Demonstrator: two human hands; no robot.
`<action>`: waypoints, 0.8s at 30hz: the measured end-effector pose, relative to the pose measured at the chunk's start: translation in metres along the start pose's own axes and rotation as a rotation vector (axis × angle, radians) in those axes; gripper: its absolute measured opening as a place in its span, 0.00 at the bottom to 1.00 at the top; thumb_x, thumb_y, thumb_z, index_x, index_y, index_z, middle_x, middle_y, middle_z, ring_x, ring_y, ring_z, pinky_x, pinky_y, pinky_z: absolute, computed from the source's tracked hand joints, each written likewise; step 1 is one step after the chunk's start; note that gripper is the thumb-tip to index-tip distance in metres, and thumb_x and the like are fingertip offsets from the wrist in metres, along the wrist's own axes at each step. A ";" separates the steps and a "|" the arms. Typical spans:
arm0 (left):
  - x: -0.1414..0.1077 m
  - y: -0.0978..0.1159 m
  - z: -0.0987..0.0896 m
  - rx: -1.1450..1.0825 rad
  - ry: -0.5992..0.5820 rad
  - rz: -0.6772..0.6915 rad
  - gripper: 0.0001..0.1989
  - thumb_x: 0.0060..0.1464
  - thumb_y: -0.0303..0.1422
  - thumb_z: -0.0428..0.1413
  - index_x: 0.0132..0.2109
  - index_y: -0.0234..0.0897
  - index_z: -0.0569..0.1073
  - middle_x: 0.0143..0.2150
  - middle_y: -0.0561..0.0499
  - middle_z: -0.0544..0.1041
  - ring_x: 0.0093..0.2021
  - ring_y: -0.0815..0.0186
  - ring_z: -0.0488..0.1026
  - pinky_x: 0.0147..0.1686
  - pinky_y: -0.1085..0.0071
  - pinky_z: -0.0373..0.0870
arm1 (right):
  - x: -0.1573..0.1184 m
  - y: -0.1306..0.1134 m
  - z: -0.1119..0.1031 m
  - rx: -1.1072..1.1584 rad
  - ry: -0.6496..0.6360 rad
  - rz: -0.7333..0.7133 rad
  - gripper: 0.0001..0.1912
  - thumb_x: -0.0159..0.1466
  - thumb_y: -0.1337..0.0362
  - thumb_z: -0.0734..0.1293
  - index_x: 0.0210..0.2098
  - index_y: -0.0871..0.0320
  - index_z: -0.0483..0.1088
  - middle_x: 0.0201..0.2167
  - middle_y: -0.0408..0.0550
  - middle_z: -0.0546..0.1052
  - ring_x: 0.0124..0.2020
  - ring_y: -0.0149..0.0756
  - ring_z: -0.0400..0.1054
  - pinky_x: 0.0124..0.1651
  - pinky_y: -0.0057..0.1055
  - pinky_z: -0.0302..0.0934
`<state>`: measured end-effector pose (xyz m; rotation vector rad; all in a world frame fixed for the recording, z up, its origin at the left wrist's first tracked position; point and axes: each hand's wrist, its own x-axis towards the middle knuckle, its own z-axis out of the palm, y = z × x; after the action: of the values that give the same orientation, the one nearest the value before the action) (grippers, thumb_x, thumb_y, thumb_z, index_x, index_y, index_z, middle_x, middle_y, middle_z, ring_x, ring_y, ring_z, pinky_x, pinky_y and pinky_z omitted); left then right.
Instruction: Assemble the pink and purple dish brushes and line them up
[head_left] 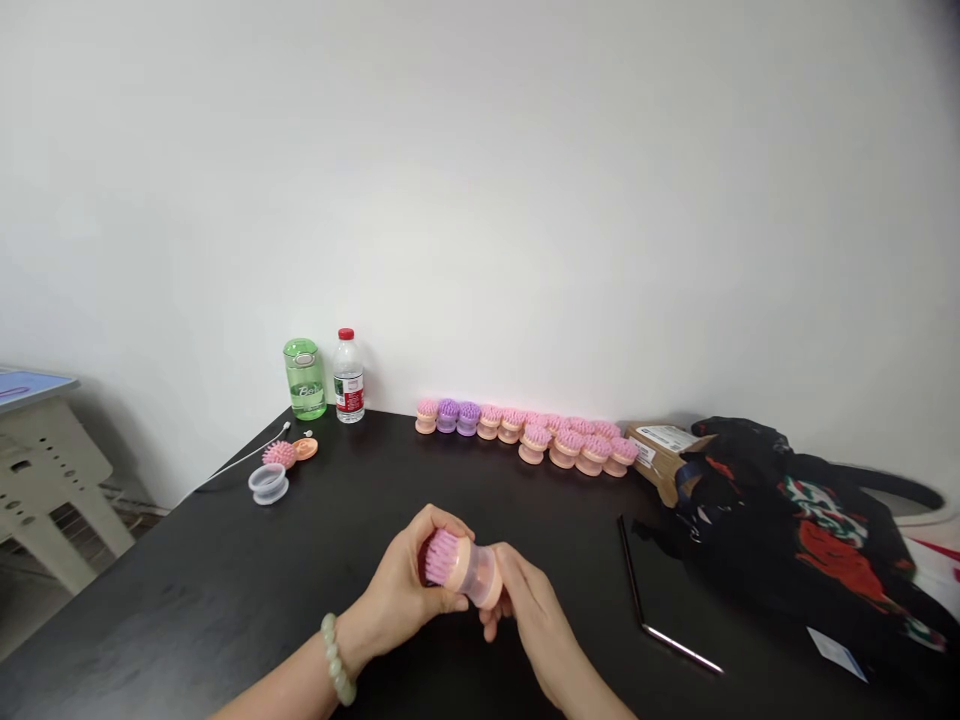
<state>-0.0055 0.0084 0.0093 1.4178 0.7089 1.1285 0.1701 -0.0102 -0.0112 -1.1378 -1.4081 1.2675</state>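
Note:
Between my two hands, close to the front of the black table [352, 560], a small scrub brush [474, 572] lies tilted on its side. It has pink bristles, a clear middle and peach rings. My left hand [405, 585], with a bead bracelet at the wrist, is wrapped around the bristle end. The fingers of my right hand [529, 610] close on the peach base at the other end. Farther left lie a loose pink bristle head [280, 455], a peach disc [305, 448] and a clear ring-shaped part [268, 484].
Several pink brushes [568, 447] and two purple brushes [448, 415] stand along the wall. A green bottle [304, 380] and a water bottle [349, 380] are back left. A cardboard box [660, 465], a black bag [795, 540] and a bent dark rod [641, 615] lie right.

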 end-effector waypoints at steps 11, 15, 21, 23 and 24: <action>0.002 -0.001 0.005 -0.290 0.176 -0.154 0.25 0.34 0.34 0.72 0.39 0.40 0.69 0.32 0.56 0.71 0.33 0.67 0.67 0.35 0.72 0.61 | 0.002 0.010 -0.013 -0.318 0.076 -0.334 0.29 0.62 0.54 0.69 0.61 0.49 0.63 0.51 0.52 0.73 0.35 0.37 0.73 0.42 0.38 0.72; 0.002 -0.001 0.004 -0.258 0.142 -0.156 0.24 0.35 0.35 0.72 0.37 0.39 0.68 0.31 0.56 0.70 0.33 0.68 0.65 0.34 0.73 0.60 | 0.001 0.007 -0.012 -0.411 0.115 -0.397 0.23 0.61 0.63 0.69 0.56 0.50 0.66 0.44 0.48 0.75 0.36 0.38 0.73 0.44 0.36 0.71; 0.006 -0.009 -0.001 -0.096 0.119 -0.115 0.25 0.35 0.38 0.72 0.36 0.39 0.67 0.31 0.56 0.69 0.31 0.68 0.63 0.31 0.73 0.59 | 0.007 0.010 -0.005 -0.252 0.012 -0.278 0.17 0.60 0.64 0.67 0.49 0.53 0.67 0.37 0.44 0.77 0.35 0.37 0.74 0.40 0.33 0.70; 0.007 -0.010 -0.004 0.020 0.148 -0.093 0.24 0.35 0.38 0.71 0.37 0.39 0.67 0.31 0.57 0.69 0.31 0.68 0.63 0.31 0.73 0.59 | 0.008 0.010 -0.004 -0.278 -0.006 -0.225 0.15 0.61 0.66 0.65 0.48 0.52 0.68 0.36 0.43 0.78 0.34 0.36 0.74 0.38 0.32 0.69; 0.008 -0.011 -0.005 0.100 0.174 -0.080 0.23 0.35 0.36 0.71 0.37 0.39 0.68 0.31 0.56 0.69 0.32 0.67 0.63 0.31 0.73 0.60 | 0.008 0.009 -0.004 -0.317 -0.012 -0.199 0.14 0.61 0.67 0.65 0.48 0.53 0.69 0.35 0.43 0.78 0.33 0.36 0.74 0.38 0.31 0.69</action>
<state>-0.0058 0.0195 -0.0001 1.3731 0.9487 1.1770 0.1738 -0.0013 -0.0198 -1.1634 -1.7284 0.9335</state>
